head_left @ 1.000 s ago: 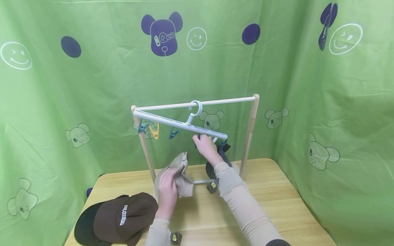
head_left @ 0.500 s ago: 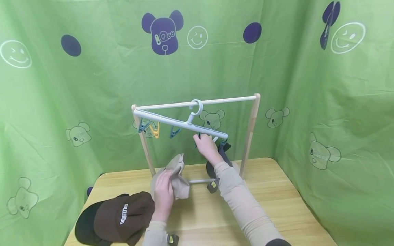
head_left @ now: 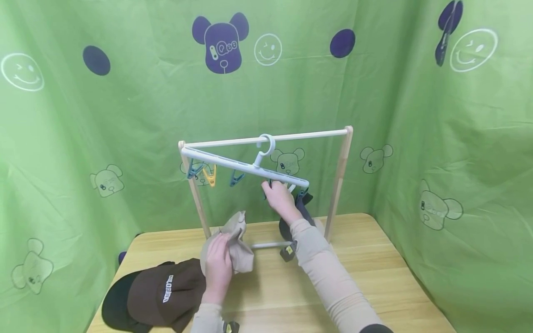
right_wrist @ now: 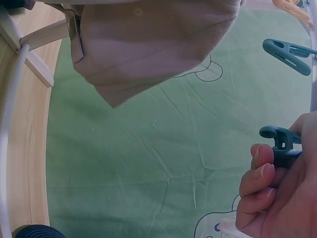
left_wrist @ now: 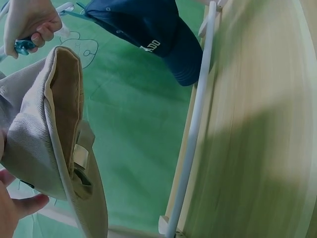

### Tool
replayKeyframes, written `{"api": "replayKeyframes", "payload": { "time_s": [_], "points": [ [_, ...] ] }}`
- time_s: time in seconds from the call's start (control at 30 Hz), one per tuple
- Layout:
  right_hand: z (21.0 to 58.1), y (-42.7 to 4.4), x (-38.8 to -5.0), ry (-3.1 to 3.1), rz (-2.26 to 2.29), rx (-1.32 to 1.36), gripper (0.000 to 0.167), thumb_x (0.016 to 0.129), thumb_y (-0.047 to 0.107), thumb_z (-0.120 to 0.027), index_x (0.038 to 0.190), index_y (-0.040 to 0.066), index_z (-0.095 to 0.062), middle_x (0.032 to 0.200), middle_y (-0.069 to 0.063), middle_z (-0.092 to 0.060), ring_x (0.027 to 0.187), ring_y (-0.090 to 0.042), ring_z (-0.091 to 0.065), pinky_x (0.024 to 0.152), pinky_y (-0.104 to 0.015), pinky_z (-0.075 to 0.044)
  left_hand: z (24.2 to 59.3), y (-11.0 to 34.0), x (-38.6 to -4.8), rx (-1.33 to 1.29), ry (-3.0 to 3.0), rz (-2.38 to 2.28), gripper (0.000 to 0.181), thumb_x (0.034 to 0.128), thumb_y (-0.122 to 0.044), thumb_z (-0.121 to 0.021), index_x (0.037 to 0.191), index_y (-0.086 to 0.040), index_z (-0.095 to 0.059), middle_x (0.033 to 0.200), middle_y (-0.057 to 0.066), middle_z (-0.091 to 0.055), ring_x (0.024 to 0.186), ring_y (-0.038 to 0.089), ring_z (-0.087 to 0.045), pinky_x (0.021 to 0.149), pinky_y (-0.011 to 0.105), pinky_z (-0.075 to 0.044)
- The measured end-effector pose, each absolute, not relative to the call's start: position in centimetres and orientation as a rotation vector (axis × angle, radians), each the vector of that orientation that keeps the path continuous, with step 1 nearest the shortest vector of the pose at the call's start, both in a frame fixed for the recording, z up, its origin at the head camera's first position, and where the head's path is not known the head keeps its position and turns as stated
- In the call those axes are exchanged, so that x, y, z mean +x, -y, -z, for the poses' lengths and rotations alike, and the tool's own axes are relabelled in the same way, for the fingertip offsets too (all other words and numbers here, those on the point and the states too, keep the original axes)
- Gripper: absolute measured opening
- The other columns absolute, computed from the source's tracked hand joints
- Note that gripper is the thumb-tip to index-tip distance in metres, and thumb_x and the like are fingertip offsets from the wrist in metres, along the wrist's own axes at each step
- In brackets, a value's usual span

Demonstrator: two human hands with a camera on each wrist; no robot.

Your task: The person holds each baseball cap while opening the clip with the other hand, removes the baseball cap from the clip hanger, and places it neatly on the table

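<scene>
My left hand (head_left: 218,268) holds a beige cap (head_left: 240,252) below the hanger, at the left of the rack's inside. The left wrist view shows the cap (left_wrist: 39,129) with its inner band and back strap buckle, and fingers at its lower edge. My right hand (head_left: 281,200) pinches a dark teal clip under the right half of the pale blue hanger (head_left: 233,163); the right wrist view shows that clip (right_wrist: 282,144) between thumb and curled fingers. From the hanger's low right end hangs a navy cap (left_wrist: 148,34), held by a clip. The hanger hooks over the rack's bar, tilted down to the right.
A brown cap with a black brim (head_left: 154,296) lies on the wooden table (head_left: 366,277) at the front left. The rack's wooden posts (head_left: 338,180) stand either side of the hanger. Teal clips and a yellow clip (head_left: 210,175) hang on its left half.
My left hand has moved a little left and down with the beige cap, away from the clip. My right hand stays at the clip, and the hanger keeps its tilt.
</scene>
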State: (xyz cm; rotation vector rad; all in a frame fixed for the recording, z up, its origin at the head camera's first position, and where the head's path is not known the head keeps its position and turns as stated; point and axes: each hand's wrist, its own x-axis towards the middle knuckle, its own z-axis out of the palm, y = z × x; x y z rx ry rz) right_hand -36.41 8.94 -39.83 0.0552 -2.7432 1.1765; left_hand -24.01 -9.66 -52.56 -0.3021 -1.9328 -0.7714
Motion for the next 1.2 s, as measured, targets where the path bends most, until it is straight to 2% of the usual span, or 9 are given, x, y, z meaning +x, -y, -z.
{"api": "replayKeyframes", "payload": {
  "time_s": [0.3, 0.83, 1.2],
  "points": [
    [39.6, -9.0, -36.2, 2.737, -1.200, 0.061, 0.046, 0.097, 0.052, -0.032, 0.070, 0.017, -0.045, 0.059, 0.001, -0.044, 0.047, -0.015, -0.038, 0.043, -0.028, -0.033, 52.7, 10.4, -23.7, -0.253, 1.935, 0.784, 0.025, 0.0818, 0.012, -0.061, 0.102, 0.000, -0.069, 0.104, 0.018, -0.072, 0.101, 0.038, -0.066, 0.092, 0.053, -0.051],
    [39.7, -9.0, -36.1, 2.757, -1.207, 0.053, 0.046, 0.098, 0.052, -0.031, 0.071, 0.017, -0.044, 0.057, 0.001, -0.043, 0.046, -0.014, -0.036, 0.042, -0.027, -0.031, 53.0, 11.5, -23.1, -0.231, 1.941, 0.781, 0.029, 0.0802, 0.015, -0.060, 0.102, -0.001, -0.069, 0.101, 0.014, -0.072, 0.100, 0.038, -0.065, 0.093, 0.050, -0.049],
    [39.5, -9.1, -35.9, 2.749, -1.184, 0.058, 0.047, 0.097, 0.053, -0.030, 0.071, 0.017, -0.045, 0.059, 0.000, -0.045, 0.048, -0.016, -0.038, 0.045, -0.030, -0.034, 53.3, 12.4, -22.4, -0.178, 1.994, 0.810, 0.028, 0.0822, 0.013, -0.059, 0.104, -0.002, -0.069, 0.105, 0.014, -0.071, 0.105, 0.035, -0.063, 0.100, 0.042, -0.046]
  ]
}}
